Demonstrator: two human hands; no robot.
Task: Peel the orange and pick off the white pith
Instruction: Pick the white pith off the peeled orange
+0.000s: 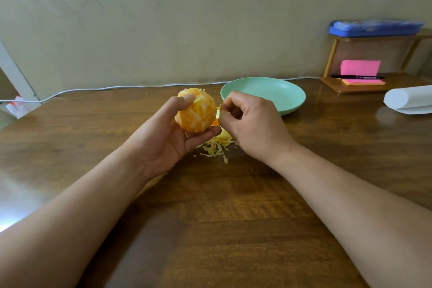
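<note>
A peeled orange (197, 112) with patches of white pith on it sits in my left hand (168, 133), thumb on its top and fingers curled under it. My right hand (247, 121) hovers just right of the orange with its fingers curled and the thumb and forefinger tips pinched together; a small bit of pith may be between them, too small to tell. A pile of pale pith shreds and peel bits (218, 145) lies on the wooden table (222, 217) below both hands.
A mint green plate (275, 93) stands behind my right hand. A wooden shelf (374, 84) with pink sticky notes, a pen and a blue case stands back right, beside a white paper roll (409, 99). A white cable runs along the wall.
</note>
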